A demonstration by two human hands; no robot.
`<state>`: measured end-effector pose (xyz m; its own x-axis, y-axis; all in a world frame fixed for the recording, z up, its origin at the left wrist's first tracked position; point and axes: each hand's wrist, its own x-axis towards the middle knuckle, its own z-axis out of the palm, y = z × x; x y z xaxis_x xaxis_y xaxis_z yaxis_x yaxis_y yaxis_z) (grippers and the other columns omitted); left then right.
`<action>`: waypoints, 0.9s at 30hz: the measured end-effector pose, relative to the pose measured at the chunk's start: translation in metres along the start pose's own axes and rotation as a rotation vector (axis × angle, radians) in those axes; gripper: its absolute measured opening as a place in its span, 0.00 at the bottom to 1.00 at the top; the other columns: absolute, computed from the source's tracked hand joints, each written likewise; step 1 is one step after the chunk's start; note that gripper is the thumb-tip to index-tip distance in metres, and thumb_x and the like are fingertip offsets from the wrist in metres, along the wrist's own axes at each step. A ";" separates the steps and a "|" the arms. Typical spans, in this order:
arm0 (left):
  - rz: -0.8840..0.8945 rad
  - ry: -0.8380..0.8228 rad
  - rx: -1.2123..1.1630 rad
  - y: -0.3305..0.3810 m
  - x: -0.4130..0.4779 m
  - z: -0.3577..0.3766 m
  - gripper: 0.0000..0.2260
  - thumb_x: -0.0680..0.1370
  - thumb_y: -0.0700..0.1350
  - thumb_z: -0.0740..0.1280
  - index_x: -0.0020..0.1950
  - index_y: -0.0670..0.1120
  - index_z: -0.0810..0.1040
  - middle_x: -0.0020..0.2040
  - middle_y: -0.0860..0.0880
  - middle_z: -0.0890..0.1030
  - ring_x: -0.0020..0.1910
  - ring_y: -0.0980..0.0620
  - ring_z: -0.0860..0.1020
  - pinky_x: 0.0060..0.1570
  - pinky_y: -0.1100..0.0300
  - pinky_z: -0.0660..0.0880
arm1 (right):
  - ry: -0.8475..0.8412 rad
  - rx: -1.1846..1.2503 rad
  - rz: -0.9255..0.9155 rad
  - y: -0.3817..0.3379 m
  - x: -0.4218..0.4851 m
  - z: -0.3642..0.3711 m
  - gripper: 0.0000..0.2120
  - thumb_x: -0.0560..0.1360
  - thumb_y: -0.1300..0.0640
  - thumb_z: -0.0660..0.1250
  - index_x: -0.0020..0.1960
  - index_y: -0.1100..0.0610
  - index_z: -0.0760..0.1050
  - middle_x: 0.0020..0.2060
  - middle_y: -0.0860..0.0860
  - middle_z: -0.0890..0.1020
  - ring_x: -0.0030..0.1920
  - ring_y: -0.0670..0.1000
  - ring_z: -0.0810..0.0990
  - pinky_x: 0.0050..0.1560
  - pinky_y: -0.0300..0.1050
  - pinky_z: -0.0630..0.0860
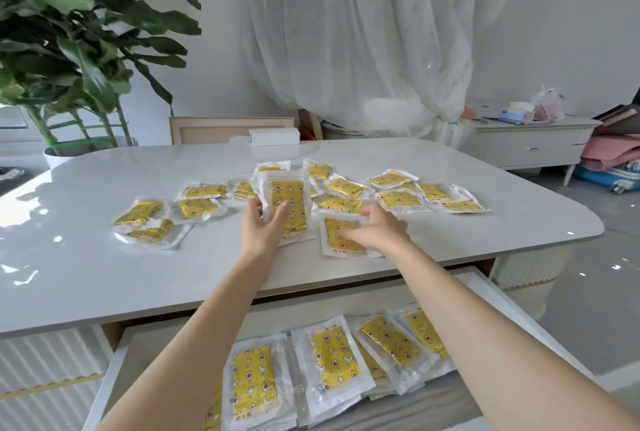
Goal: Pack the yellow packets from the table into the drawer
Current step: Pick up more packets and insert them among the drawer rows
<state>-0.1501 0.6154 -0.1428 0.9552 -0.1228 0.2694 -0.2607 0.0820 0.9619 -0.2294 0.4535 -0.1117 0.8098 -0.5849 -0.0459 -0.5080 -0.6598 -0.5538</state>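
Your left hand [263, 228] holds a stack of yellow packets [287, 203] in curled fingers over the bench [138, 274], long axis 12 to 6 o'clock, while at its 3 o'clock your blurred right hand [375, 233] covers a flat packet [332, 240], grip unclear.

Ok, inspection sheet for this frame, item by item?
Surface: glossy white table, with the drawer pulled open below its near edge.
Job's things: many yellow packets scattered on the table; packed packets lie in the drawer.
Clutter: white box at the far edge.
Grippers: left hand grips an upright stack; right hand on a flat packet, blurred, grip unclear.
Cables: nothing seen.
Surroundings: plant, curtain, sideboard.
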 end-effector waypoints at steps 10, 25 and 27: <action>-0.087 -0.111 -0.031 0.010 -0.011 -0.008 0.32 0.71 0.56 0.71 0.69 0.43 0.66 0.67 0.46 0.74 0.64 0.47 0.74 0.65 0.46 0.71 | -0.131 0.261 0.098 -0.004 -0.008 -0.009 0.46 0.66 0.54 0.78 0.75 0.61 0.55 0.71 0.56 0.66 0.70 0.56 0.67 0.61 0.48 0.70; -0.165 -0.363 -0.171 0.043 -0.076 -0.083 0.21 0.78 0.47 0.65 0.70 0.50 0.67 0.61 0.49 0.80 0.60 0.49 0.78 0.62 0.47 0.73 | -0.668 0.663 -0.096 0.003 -0.068 -0.018 0.12 0.70 0.67 0.73 0.51 0.59 0.76 0.47 0.55 0.85 0.49 0.52 0.84 0.51 0.48 0.80; -0.172 -0.403 -0.141 0.047 -0.085 -0.096 0.18 0.79 0.44 0.64 0.69 0.48 0.68 0.57 0.49 0.82 0.57 0.50 0.80 0.58 0.50 0.76 | -0.756 0.552 -0.123 0.001 -0.076 -0.018 0.09 0.70 0.65 0.73 0.49 0.58 0.78 0.46 0.54 0.85 0.48 0.51 0.84 0.55 0.50 0.79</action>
<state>-0.2304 0.7251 -0.1255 0.8448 -0.5192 0.1295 -0.0548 0.1568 0.9861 -0.2969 0.4891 -0.0936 0.9224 0.0628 -0.3811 -0.3524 -0.2669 -0.8970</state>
